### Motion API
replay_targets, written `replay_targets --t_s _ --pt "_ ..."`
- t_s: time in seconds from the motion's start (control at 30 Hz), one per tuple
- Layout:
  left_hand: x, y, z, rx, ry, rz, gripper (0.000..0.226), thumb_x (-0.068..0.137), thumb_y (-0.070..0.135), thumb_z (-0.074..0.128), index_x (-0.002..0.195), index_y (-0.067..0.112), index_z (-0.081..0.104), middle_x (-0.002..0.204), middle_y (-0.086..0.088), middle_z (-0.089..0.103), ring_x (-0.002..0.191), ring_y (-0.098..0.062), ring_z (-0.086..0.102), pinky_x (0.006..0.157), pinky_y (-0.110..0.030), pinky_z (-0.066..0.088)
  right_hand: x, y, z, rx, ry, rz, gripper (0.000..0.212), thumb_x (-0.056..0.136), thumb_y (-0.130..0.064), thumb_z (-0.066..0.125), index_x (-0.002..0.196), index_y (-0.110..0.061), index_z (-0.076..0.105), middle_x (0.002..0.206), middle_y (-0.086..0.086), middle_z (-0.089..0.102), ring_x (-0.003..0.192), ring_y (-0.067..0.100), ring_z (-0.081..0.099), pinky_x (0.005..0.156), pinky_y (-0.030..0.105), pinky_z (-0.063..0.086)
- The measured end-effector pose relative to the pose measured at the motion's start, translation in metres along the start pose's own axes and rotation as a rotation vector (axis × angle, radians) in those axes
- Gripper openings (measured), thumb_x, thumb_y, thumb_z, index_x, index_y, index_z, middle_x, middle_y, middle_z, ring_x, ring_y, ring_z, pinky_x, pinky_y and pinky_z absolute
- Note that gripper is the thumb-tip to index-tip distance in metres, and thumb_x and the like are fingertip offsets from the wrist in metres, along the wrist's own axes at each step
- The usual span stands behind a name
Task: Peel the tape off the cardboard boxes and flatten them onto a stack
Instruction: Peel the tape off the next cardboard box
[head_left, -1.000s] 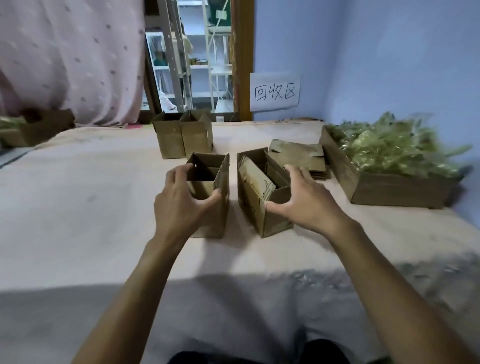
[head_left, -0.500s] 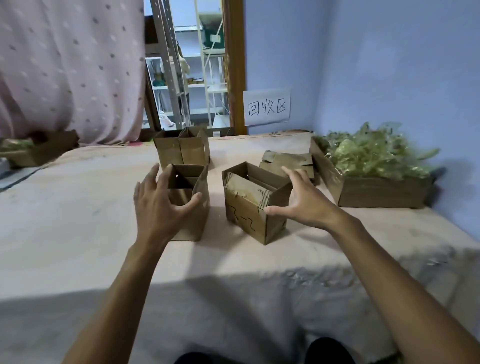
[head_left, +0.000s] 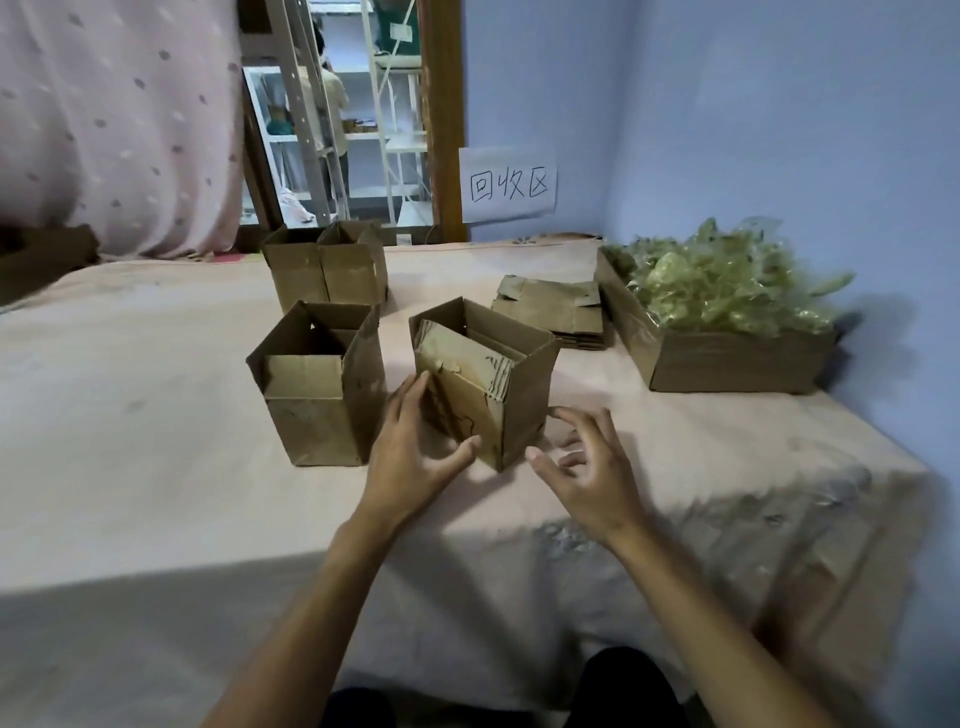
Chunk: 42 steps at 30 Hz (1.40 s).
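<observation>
Worktop carries a tray of crumpled tape at two o'clock, a flattened stack at one, an open box at ten. At twelve stands the centre box: the left hand, fingers spread, touches its near face; the right hand hovers just beside, loosely spread, holding nothing.

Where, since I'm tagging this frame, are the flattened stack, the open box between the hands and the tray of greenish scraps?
flattened stack (head_left: 553, 306): head view, middle of top sheet.
open box (head_left: 527, 405): head view, its right-facing wall.
tray (head_left: 737, 361): head view, its front wall.
</observation>
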<state>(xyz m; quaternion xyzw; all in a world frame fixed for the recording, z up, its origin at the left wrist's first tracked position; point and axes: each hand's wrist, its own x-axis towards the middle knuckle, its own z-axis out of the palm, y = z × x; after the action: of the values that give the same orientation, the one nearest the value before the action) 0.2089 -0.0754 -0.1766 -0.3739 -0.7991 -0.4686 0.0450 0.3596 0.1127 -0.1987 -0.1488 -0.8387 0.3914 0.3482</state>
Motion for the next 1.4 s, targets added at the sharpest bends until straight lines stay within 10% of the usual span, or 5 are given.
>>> replay_targets --t_s 0.4,0.7,0.87,1.07,1.4 --pt "0.01 -0.024 0.006 -0.077 -0.085 -0.18 0.066 0.066 0.079 0.073 0.105 0.029 0.052 0.109 0.011 0.06 0.103 -0.009 0.056 0.088 -0.032 0.049 -0.002 0.012 0.007 0.007 -0.035 -0.033 0.061 0.083 -0.058 0.068 0.134 -0.025 0.063 0.129 -0.01 0.045 0.1 0.005 0.06 0.077 0.005 0.046" --pt "0.005 -0.024 0.005 -0.088 -0.031 -0.106 0.071 0.067 0.074 0.076 0.122 0.037 0.051 0.126 0.021 0.056 0.116 0.007 0.051 0.1 -0.034 0.048 0.0 0.007 0.003 -0.097 -0.065 -0.031 0.084 0.08 -0.069 0.061 0.152 -0.031 0.046 0.15 -0.013 0.031 0.131 -0.024 0.029 0.095 -0.006 0.026" --pt "0.002 -0.019 0.002 -0.073 -0.001 -0.016 0.093 0.07 0.07 0.078 0.148 0.041 0.038 0.146 0.025 0.045 0.134 -0.002 0.047 0.11 -0.032 0.042 0.003 0.007 0.004 -0.121 -0.07 0.026 0.093 0.078 -0.077 0.058 0.158 -0.038 0.031 0.157 -0.018 0.023 0.143 0.002 0.035 0.107 0.027 0.039" --pt "-0.004 -0.008 -0.002 -0.051 0.026 0.035 0.09 0.07 0.07 0.079 0.145 0.055 0.031 0.14 0.042 0.039 0.132 0.007 0.044 0.111 -0.03 0.044 0.001 0.004 0.001 -0.01 -0.076 0.07 0.098 0.078 -0.077 0.062 0.16 -0.038 0.025 0.155 -0.023 0.024 0.127 -0.014 0.047 0.092 0.015 0.053" --pt "-0.031 0.003 -0.007 -0.048 0.07 0.177 0.104 0.075 0.062 0.08 0.161 0.028 0.03 0.159 0.011 0.043 0.143 -0.007 0.043 0.109 -0.046 0.051 -0.004 -0.007 -0.009 0.206 -0.075 0.115 0.077 0.081 -0.069 0.065 0.149 -0.044 0.041 0.138 -0.014 0.046 0.13 -0.005 0.048 0.114 0.039 0.044"
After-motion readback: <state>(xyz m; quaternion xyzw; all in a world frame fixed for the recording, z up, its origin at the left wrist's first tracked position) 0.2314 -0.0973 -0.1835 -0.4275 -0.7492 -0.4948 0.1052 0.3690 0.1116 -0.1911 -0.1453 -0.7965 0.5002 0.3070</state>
